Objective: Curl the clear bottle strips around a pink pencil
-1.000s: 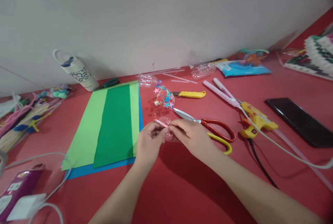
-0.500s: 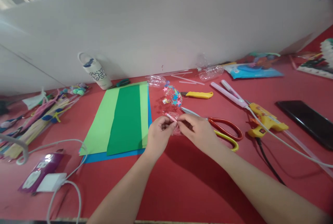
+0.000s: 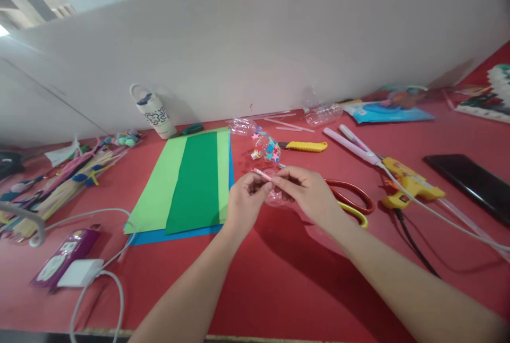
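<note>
Over the red table, my left hand [image 3: 247,197] and my right hand [image 3: 305,190] meet with fingertips almost touching. Between them is a thin pink stick [image 3: 262,174] with a pale band, pinched by both hands; its exact kind is too small to make out. Just below the fingers lies a clear plastic piece [image 3: 274,198], partly covered by my hands. Beyond them stands a clear plastic bottle piece decorated with coloured stars [image 3: 266,147]. Under and behind my right hand are scissors [image 3: 350,197] with red and yellow handles, their blades mostly hidden.
Green and blue sheets [image 3: 195,183] lie left. A yellow cutter [image 3: 305,146] rests behind my hands. To the right are a pink hair straightener [image 3: 350,146], a yellow glue gun [image 3: 410,183] and a black phone [image 3: 470,183]. A bottle [image 3: 155,114], cables and a purple power strip [image 3: 66,258] stand left.
My right hand has shifted slightly and its fingers sit a little higher on the pink stick, covering more of the scissors. The whole view has turned slightly.
</note>
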Motion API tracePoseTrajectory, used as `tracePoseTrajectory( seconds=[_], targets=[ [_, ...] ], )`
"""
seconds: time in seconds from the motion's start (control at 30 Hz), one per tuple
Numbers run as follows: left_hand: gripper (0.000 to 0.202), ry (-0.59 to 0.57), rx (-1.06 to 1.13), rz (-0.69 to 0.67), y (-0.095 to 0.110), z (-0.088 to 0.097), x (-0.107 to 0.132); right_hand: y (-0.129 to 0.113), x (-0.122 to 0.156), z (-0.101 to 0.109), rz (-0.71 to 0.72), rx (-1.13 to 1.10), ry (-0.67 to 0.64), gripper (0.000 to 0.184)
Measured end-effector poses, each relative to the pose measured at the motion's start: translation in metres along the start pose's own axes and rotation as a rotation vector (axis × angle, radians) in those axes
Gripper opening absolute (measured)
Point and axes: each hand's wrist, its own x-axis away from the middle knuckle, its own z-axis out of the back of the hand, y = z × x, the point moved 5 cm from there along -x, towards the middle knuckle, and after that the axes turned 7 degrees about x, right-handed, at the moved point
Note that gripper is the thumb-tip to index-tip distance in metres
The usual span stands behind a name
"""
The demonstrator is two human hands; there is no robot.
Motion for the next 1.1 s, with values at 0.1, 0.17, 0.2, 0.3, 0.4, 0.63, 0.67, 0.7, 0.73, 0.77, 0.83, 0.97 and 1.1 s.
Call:
tracePoseTrajectory(
  seconds=[0.1,0.17,0.2,0.3,0.4,0.63,0.67,0.7,0.73,0.77,0.83,0.97,1.1],
  targets=[
    [0.009,0.007,-0.008,0.003,0.002,0.001,0.001,-0.006,0.002,0.000,0.012,0.033,-0.030,0.020],
    [0.010,0.016,-0.017,0.006,0.003,0.001,0.002,-0.008,0.003,0.001,0.008,0.085,-0.026,0.019],
    [0.009,0.020,-0.016,0.008,0.003,0.001,0.002,-0.009,0.004,0.002,0.014,0.125,-0.005,0.018],
    [0.008,0.028,0.008,0.019,0.005,0.001,0.002,-0.012,0.006,0.004,0.061,0.225,0.063,0.015],
    [0.008,0.034,0.026,0.027,0.006,0.001,0.002,-0.012,0.006,0.004,0.085,0.199,0.039,0.016],
    [0.007,0.031,0.046,-0.006,0.007,0.003,0.002,-0.010,0.005,0.003,0.046,0.021,-0.030,0.013],
    [0.007,0.027,0.046,-0.008,0.007,0.003,0.002,-0.010,0.005,0.003,0.042,0.011,-0.034,0.013],
    [0.006,0.023,0.041,-0.009,0.007,0.003,0.002,-0.010,0.005,0.003,0.036,0.010,-0.036,0.013],
    [0.006,0.020,0.034,-0.010,0.007,0.003,0.002,-0.011,0.005,0.003,0.030,0.015,-0.035,0.013],
    [0.006,0.020,0.026,-0.012,0.007,0.003,0.002,-0.011,0.006,0.003,0.025,0.024,-0.034,0.012],
    [0.006,0.020,0.015,-0.019,0.007,0.003,0.002,-0.012,0.006,0.004,0.020,0.044,-0.032,0.012],
    [0.006,0.006,0.018,-0.028,0.008,0.003,0.003,-0.012,0.006,0.006,0.045,0.083,-0.004,0.010],
    [0.006,0.001,0.035,-0.029,0.007,0.002,0.004,-0.012,0.004,0.004,0.041,0.005,-0.035,0.011]
  ],
)
